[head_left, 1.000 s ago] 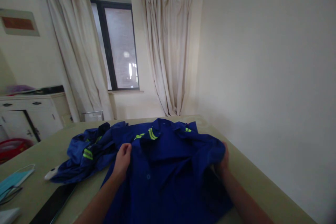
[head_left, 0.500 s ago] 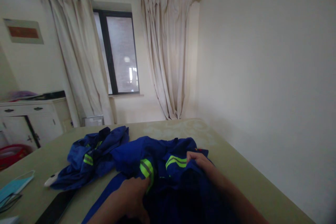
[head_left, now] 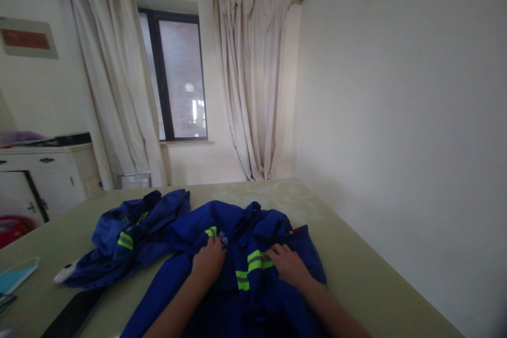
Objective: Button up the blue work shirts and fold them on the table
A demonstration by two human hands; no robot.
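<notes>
A dark blue work jacket [head_left: 233,216] with yellow-green reflective stripes lies spread and rumpled on the table before me. On its left front, my left hand [head_left: 208,261] is closed on the cloth just below a short stripe, beside a small pale printed mark. My right hand [head_left: 290,265] has its fingers bent onto the other front panel, at the end of a stripe, and holds the fabric there. The fingertips of both hands are partly hidden against the cloth. Another blue garment [head_left: 114,227] with similar stripes lies crumpled to the left, touching the jacket's sleeve.
On the greenish table [head_left: 348,264] a black phone-like slab [head_left: 75,311] and a light blue face mask [head_left: 18,277] lie at the left. A white rounded object [head_left: 65,272] pokes out by the crumpled garment. A wall [head_left: 396,142] runs along the right side.
Both hands have shifted on the jacket, the left up and slightly left, the right a little lower. The jacket's front is now flatter, with the collar and printed mark showing. The view has turned slightly right.
</notes>
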